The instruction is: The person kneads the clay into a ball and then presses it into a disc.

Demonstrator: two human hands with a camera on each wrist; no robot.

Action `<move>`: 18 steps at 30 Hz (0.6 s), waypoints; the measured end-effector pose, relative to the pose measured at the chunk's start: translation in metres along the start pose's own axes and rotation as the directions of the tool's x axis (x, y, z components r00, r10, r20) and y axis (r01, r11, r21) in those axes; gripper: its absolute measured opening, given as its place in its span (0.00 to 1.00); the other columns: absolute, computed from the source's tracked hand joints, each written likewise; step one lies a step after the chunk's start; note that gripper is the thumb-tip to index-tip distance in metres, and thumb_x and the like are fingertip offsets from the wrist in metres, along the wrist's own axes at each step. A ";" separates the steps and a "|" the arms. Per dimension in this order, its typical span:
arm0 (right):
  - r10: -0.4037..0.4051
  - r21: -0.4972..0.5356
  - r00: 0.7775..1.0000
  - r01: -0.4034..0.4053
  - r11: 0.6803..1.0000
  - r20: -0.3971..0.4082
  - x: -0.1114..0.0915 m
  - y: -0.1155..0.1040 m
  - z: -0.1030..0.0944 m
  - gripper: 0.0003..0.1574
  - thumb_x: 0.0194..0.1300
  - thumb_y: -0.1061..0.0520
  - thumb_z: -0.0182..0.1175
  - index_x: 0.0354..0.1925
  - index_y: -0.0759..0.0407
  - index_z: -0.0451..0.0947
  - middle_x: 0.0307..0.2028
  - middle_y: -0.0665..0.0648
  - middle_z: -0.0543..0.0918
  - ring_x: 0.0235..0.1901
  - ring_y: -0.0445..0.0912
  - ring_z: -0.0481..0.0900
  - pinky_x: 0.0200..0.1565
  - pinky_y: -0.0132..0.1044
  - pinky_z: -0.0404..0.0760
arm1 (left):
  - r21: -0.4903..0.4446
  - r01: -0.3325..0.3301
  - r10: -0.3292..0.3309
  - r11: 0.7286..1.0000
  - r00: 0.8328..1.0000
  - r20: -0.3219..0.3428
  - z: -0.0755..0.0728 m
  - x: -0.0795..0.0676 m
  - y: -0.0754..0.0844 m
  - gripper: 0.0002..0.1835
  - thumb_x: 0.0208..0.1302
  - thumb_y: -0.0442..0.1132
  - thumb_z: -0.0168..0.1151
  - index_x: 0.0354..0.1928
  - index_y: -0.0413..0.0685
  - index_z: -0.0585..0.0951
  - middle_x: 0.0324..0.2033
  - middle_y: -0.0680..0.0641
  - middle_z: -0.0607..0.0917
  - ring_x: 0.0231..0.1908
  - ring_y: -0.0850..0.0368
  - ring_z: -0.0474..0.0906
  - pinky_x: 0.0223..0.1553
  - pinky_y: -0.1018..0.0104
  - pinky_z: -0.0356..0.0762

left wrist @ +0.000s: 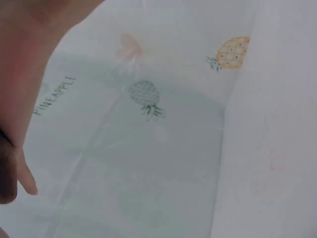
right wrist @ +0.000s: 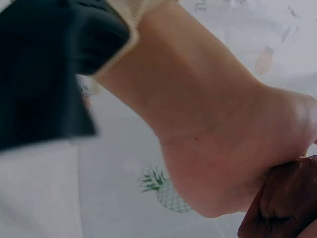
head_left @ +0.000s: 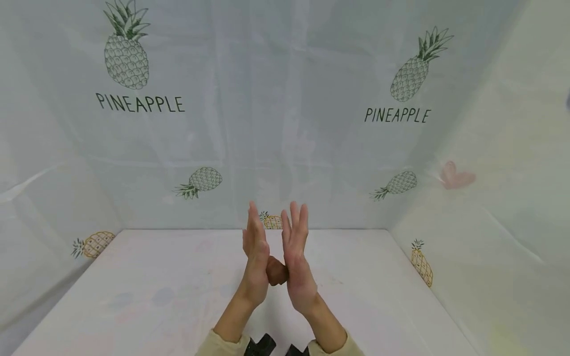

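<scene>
A brown lump of what looks like clay (head_left: 277, 271) sits between the two palms in the head view. My left hand (head_left: 257, 264) presses it from the left, fingers straight and pointing up. From the other side my right hand (head_left: 298, 267) presses with its palm, its fingers also straight and slightly spread. In the right wrist view the lump (right wrist: 287, 201) shows a creased, uneven surface against the heel of the right hand (right wrist: 218, 168). Only a dark edge of the lump (left wrist: 7, 173) appears in the left wrist view.
Below the hands lies a white table (head_left: 156, 306) with faint coloured stains. A pale curtain (head_left: 276, 99) printed with pineapples hangs behind it and along both sides. Black wrist mounts (head_left: 260, 344) sit by the beige sleeves (head_left: 222, 344).
</scene>
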State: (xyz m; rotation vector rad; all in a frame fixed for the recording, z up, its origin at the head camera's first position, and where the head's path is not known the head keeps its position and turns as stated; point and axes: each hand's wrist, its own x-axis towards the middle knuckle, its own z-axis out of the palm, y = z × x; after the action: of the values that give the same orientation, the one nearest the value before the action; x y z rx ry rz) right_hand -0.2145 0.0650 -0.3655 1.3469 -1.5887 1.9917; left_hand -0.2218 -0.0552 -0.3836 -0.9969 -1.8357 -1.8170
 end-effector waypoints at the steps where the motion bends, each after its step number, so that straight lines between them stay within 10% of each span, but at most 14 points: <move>1: -0.017 0.001 1.000 0.018 1.000 -0.006 0.001 -0.002 -0.002 0.41 0.85 0.39 0.20 0.83 0.40 0.13 0.85 0.51 0.21 0.84 0.60 0.23 0.73 0.70 0.18 | -0.033 0.020 -0.020 0.999 1.000 0.013 0.002 0.000 -0.001 0.32 0.85 0.52 0.14 0.81 0.70 0.19 0.12 0.51 0.72 0.10 0.67 0.64 0.77 0.57 0.33; 2: -0.026 0.003 1.000 0.026 1.000 -0.014 0.003 -0.004 -0.005 0.41 0.85 0.39 0.19 0.83 0.40 0.13 0.85 0.50 0.21 0.84 0.59 0.22 0.74 0.69 0.17 | -0.063 0.041 -0.040 0.997 0.999 0.019 0.005 0.000 -0.001 0.32 0.85 0.53 0.14 0.81 0.72 0.19 0.12 0.53 0.73 0.15 0.69 0.70 0.77 0.55 0.35; 4: -0.028 0.008 0.999 0.028 1.000 -0.022 0.005 -0.008 -0.010 0.39 0.85 0.39 0.15 0.83 0.40 0.12 0.84 0.49 0.20 0.84 0.57 0.21 0.74 0.67 0.15 | -0.099 0.051 -0.050 0.994 0.999 0.020 0.011 -0.001 0.000 0.32 0.85 0.56 0.15 0.82 0.73 0.22 0.45 0.56 0.88 0.43 0.74 0.81 0.77 0.46 0.37; 6: -0.006 0.018 1.000 0.007 1.000 -0.023 0.006 -0.010 -0.016 0.38 0.83 0.37 0.11 0.82 0.37 0.11 0.84 0.47 0.19 0.83 0.54 0.18 0.73 0.66 0.13 | -0.115 0.042 -0.041 0.992 0.999 0.009 0.016 -0.001 0.002 0.32 0.85 0.59 0.16 0.83 0.72 0.24 0.82 0.61 0.57 0.77 0.74 0.49 0.76 0.36 0.39; 8: 0.029 0.032 0.999 -0.028 0.999 -0.023 0.005 -0.010 -0.020 0.38 0.81 0.34 0.07 0.81 0.34 0.11 0.83 0.44 0.17 0.82 0.50 0.15 0.73 0.65 0.12 | -0.112 0.009 -0.009 0.994 1.000 0.001 0.020 -0.002 0.003 0.33 0.84 0.60 0.15 0.84 0.69 0.26 0.83 0.64 0.22 0.80 0.65 0.13 0.69 0.26 0.11; 18: 0.216 0.082 0.976 -0.217 0.973 0.019 -0.001 0.018 -0.014 0.39 0.79 0.30 0.06 0.81 0.30 0.11 0.81 0.38 0.15 0.80 0.46 0.10 0.70 0.68 0.10 | 0.079 -0.160 0.165 0.984 0.984 -0.068 0.014 -0.002 0.012 0.36 0.85 0.59 0.14 0.84 0.55 0.25 0.84 0.50 0.22 0.82 0.48 0.14 0.70 0.34 0.09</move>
State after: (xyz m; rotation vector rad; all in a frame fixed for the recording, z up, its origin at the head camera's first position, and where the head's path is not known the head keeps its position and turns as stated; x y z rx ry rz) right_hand -0.2335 0.0706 -0.3769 1.2607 -1.7407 2.2031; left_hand -0.2094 -0.0434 -0.3780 -1.0077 -1.7115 -1.6561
